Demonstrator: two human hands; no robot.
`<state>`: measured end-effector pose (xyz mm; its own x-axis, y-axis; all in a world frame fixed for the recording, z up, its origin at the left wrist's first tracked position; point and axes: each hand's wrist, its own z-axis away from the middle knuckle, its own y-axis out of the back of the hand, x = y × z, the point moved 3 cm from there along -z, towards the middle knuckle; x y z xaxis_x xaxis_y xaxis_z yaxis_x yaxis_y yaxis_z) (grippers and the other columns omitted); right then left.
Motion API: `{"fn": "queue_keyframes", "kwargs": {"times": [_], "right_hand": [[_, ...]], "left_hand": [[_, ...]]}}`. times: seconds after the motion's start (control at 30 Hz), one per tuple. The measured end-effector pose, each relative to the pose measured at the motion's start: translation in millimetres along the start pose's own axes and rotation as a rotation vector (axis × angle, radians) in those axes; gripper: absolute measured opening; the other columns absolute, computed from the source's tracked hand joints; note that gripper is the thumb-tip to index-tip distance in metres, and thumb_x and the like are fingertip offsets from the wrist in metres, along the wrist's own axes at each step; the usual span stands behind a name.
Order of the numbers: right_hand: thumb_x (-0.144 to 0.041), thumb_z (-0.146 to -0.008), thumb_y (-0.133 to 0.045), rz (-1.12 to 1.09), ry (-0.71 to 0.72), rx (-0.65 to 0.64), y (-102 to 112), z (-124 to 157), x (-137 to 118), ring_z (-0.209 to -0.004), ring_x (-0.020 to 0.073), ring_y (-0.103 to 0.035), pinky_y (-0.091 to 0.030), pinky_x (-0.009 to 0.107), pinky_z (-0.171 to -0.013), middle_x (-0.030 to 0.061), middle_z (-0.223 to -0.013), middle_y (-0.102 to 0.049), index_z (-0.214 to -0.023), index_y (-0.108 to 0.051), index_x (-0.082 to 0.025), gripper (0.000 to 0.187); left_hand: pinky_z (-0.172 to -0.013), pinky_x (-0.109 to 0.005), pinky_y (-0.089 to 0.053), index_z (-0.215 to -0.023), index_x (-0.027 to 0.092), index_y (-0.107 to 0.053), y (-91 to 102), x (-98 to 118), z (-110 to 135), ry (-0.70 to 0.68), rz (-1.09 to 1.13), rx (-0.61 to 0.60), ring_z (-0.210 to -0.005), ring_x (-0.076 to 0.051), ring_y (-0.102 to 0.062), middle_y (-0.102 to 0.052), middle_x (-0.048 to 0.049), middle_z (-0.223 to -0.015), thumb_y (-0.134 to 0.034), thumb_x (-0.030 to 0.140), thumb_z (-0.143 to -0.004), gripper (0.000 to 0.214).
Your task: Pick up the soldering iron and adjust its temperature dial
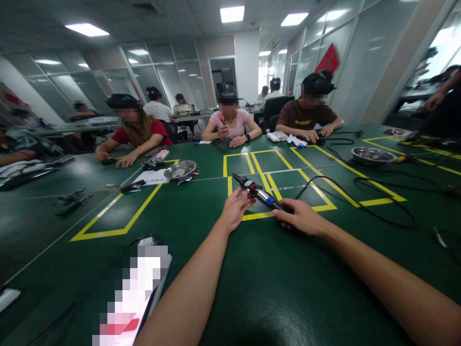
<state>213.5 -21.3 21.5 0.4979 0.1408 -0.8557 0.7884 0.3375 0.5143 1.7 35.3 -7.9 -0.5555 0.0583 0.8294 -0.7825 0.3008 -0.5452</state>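
In the head view, above the green table, my right hand (300, 216) is wrapped round the dark handle of a corded electric screwdriver (265, 197). Its front section is silver, with a blue ring. My left hand (233, 211) grips a small black assembly (247, 184) with a red detail. The screwdriver's front end meets this assembly, and I cannot tell exactly where its tip touches. A black cord (331, 179) runs off to the right from near my right hand.
Yellow tape (122, 230) marks rectangles on the green table (266, 274). One metal bowl (180, 169) stands left, another bowl (373, 154) right. A pixelated bright object (140, 293) lies beside my left forearm. Several people sit opposite; white gloves (297, 141) lie near one.
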Motion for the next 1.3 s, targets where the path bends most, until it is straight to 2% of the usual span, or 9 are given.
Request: {"fn": "queue_keyframes", "kwargs": {"times": [0.2,0.47,0.57,0.67,0.77,0.9,1.07,1.2,1.3], "right_hand": [[-0.055,-0.08,-0.063,0.422,0.064,0.097,-0.6,3.1,-9.8,-0.077,0.02,-0.062,-0.041,0.026,-0.062,0.0065,-0.089,-0.067,-0.097,-0.061,-0.017,0.041],[-0.039,-0.079,-0.061,0.546,0.039,0.084,-1.2,2.5,-14.3,-0.076,0.0209,-0.061,-0.04,0.027,-0.065,0.0092,-0.088,-0.067,-0.097,-0.061,-0.016,0.029],[-0.032,-0.076,-0.063,0.486,-0.008,0.069,0.3,3.7,-13.7,-0.066,0.019,-0.06,-0.04,0.027,-0.059,0.0081,-0.08,-0.067,-0.09,-0.06,-0.017,0.02],[-0.03,-0.076,-0.063,0.277,-0.113,0.005,1.0,5.4,-7.5,-0.051,0.0159,-0.056,-0.039,0.026,-0.048,0.005,-0.068,-0.065,-0.087,-0.057,-0.019,0.017],[-0.031,-0.077,-0.063,-0.015,-0.204,-0.129,-0.7,6.6,0.8,-0.043,0.0138,-0.053,-0.039,0.024,-0.04,0.0,-0.056,-0.059,-0.084,-0.054,-0.02,0.016],[-0.032,-0.076,-0.066,-0.432,-0.235,-0.216,1.7,2.9,10.9,-0.04,0.0087,-0.046,-0.036,0.019,-0.036,-0.0032,-0.055,-0.053,-0.08,-0.053,-0.019,0.019],[-0.03,-0.077,-0.066,-0.999,-0.142,-0.06,29.7,-7.4,23.6,-0.043,0.0048,-0.037,-0.028,0.014,-0.031,-0.0037,-0.061,-0.049,-0.081,-0.052,-0.018,0.019],[-0.021,-0.074,-0.065,-1.443,0.028,0.134,70.7,-4.6,41.5,-0.049,0.0053,-0.042,-0.039,0.011,-0.034,-0.0039,-0.068,-0.049,-0.088,-0.051,-0.02,0.02],[-0.013,-0.072,-0.061,-1.694,0.083,0.227,97.4,2.2,66.9,-0.051,0.0061,-0.049,-0.047,0.012,-0.038,-0.0026,-0.072,-0.052,-0.09,-0.048,-0.021,0.023]], "left_hand": [[-0.104,-0.045,-0.043,-0.128,0.018,-0.057,-0.2,0.2,0.8,-0.009,0.002,0.013,-0.1,-0.021,-0.068,-0.069,-0.0117,-0.117,-0.075,0.029,-0.08,0.053],[-0.102,-0.044,-0.045,-0.13,0.017,-0.056,-0.2,-0.9,0.3,-0.009,-0.018,0.028,-0.096,-0.021,-0.069,-0.07,-0.012,-0.113,-0.078,0.032,-0.077,0.059],[-0.098,-0.042,-0.047,-0.128,0.015,-0.058,-0.2,-2.3,0.2,-0.005,-0.046,0.029,-0.092,-0.02,-0.07,-0.071,-0.0126,-0.111,-0.078,0.032,-0.077,0.057],[-0.094,-0.042,-0.05,-0.126,0.013,-0.059,-0.2,-4.0,0.0,0.008,-0.077,0.041,-0.089,-0.021,-0.071,-0.072,-0.0134,-0.107,-0.078,0.032,-0.077,0.055],[-0.094,-0.042,-0.05,-0.13,0.012,-0.056,-1.1,-4.3,0.8,0.017,-0.108,0.064,-0.092,-0.023,-0.071,-0.073,-0.0149,-0.105,-0.079,0.029,-0.076,0.061],[-0.097,-0.043,-0.049,-0.136,0.012,-0.048,-5.2,-1.9,3.6,0.04,-0.108,0.047,-0.102,-0.026,-0.07,-0.069,-0.0193,-0.116,-0.078,0.024,-0.077,0.067],[-0.094,-0.041,-0.05,-0.135,0.011,-0.046,-6.7,1.1,5.5,0.04,-0.144,0.055,-0.097,-0.024,-0.071,-0.071,-0.0187,-0.109,-0.076,0.022,-0.079,0.064],[-0.088,-0.037,-0.051,-0.128,0.01,-0.052,-5.4,0.3,4.6,0.047,-0.167,0.059,-0.089,-0.02,-0.071,-0.073,-0.016,-0.101,-0.075,0.02,-0.08,0.054],[-0.086,-0.035,-0.052,-0.121,0.009,-0.057,-5.2,0.2,4.6,0.044,-0.183,0.054,-0.087,-0.019,-0.071,-0.073,-0.0158,-0.1,-0.074,0.021,-0.08,0.047]]}}
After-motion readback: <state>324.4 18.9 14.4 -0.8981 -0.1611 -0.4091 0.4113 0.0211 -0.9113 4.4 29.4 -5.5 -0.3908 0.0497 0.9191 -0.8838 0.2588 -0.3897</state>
